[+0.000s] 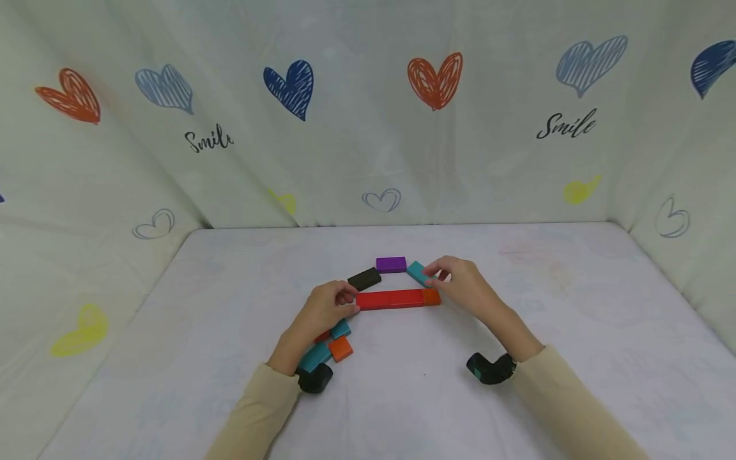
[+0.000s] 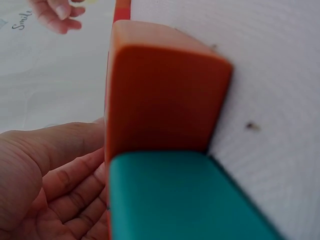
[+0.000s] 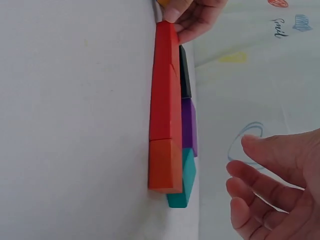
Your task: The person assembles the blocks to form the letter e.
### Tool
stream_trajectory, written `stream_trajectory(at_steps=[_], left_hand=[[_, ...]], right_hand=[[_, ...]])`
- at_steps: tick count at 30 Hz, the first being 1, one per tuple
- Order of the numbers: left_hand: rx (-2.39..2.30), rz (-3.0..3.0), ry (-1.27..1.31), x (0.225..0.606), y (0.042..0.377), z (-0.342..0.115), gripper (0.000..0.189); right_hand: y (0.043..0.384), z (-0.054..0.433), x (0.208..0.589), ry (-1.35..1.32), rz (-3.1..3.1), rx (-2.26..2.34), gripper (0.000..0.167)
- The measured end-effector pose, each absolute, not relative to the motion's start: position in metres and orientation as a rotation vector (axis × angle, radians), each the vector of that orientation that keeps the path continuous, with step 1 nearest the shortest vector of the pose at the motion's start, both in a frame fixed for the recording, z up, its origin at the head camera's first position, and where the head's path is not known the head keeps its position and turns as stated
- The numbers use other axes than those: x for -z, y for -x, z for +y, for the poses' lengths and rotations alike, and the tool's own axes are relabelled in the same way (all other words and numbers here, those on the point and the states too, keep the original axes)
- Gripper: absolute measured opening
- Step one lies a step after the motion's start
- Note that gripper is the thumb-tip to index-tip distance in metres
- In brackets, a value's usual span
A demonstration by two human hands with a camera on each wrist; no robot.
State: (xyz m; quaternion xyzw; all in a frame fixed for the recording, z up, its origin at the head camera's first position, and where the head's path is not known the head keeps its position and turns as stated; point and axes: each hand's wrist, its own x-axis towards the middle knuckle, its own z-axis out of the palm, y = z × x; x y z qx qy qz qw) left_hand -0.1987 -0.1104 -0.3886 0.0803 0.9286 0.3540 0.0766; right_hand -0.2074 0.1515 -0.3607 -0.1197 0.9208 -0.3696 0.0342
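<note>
A row made of two red blocks (image 1: 389, 299) and an orange block (image 1: 431, 297) lies across the table. At its left end, my left hand (image 1: 329, 308) has thumb and fingertips at the corners of the end red block, pinching it. My right hand (image 1: 462, 285) is over the right end, close to a teal block (image 1: 418, 273) that it partly covers in the head view. Its thumb and curved fingers stand apart with nothing between them in the right wrist view. Behind the row, a purple block (image 1: 391, 264) and a black block (image 1: 365, 279) form an arch with the teal one.
Below my left hand are more blocks: a teal block (image 1: 315, 357), a smaller teal block (image 1: 340, 329), an orange block (image 1: 341, 349) and a partly hidden red one. Black wrist cameras sit on both wrists. A white curtain (image 1: 356, 147) with printed hearts stands behind the table (image 1: 414, 396).
</note>
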Motion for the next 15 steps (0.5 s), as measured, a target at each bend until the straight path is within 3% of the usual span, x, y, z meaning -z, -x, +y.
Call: stream_trajectory(at_steps=[7, 15], left_hand=[[-1.058, 2.779, -0.213, 0.387, 0.198, -0.110, 0.025], [-1.060, 2.770, -0.236, 0.387, 0.198, -0.109, 0.024]], right_hand=[[0.198, 0.148, 0.374, 0.584, 2.836, 1.083, 0.025], [0.198, 0.138, 0.384, 0.544, 2.865, 0.980, 0.031]])
